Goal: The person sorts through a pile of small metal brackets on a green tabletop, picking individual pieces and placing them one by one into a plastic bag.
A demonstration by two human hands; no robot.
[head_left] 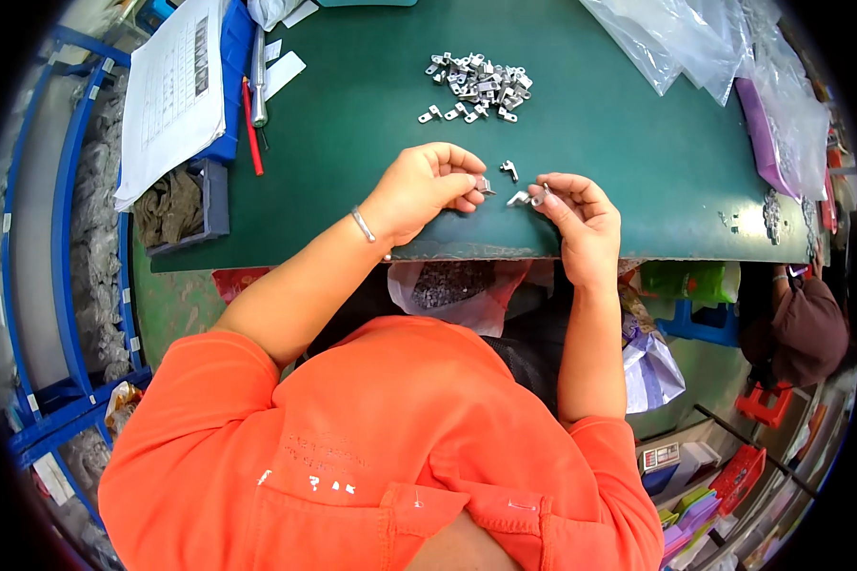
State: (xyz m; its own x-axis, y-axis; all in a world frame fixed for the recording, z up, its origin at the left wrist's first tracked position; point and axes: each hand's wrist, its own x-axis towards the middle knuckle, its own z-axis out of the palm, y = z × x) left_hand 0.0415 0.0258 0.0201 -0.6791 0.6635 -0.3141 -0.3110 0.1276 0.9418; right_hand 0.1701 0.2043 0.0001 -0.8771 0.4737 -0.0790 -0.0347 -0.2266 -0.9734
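Observation:
My left hand (435,188) is closed in a pinch on a small metal bracket (486,186), just above the green table (343,105). To its right, my right hand (578,209) is closed too, with a small metal piece (540,197) between thumb and fingertips. Another bent metal bracket (518,198) sits right beside those fingertips; whether they touch it I cannot tell. One loose bracket (509,170) lies between the hands, a little farther off. Farther back is a pile of similar silvery brackets (486,84), several of them spread along its near edge.
At the left stand a blue bin with papers (176,90), a red pen (252,128) and a grey box with cloth (171,205). Clear plastic bags (676,33) and a purple tray (764,138) occupy the right. Below the table's front edge hangs a bag of small parts (452,283).

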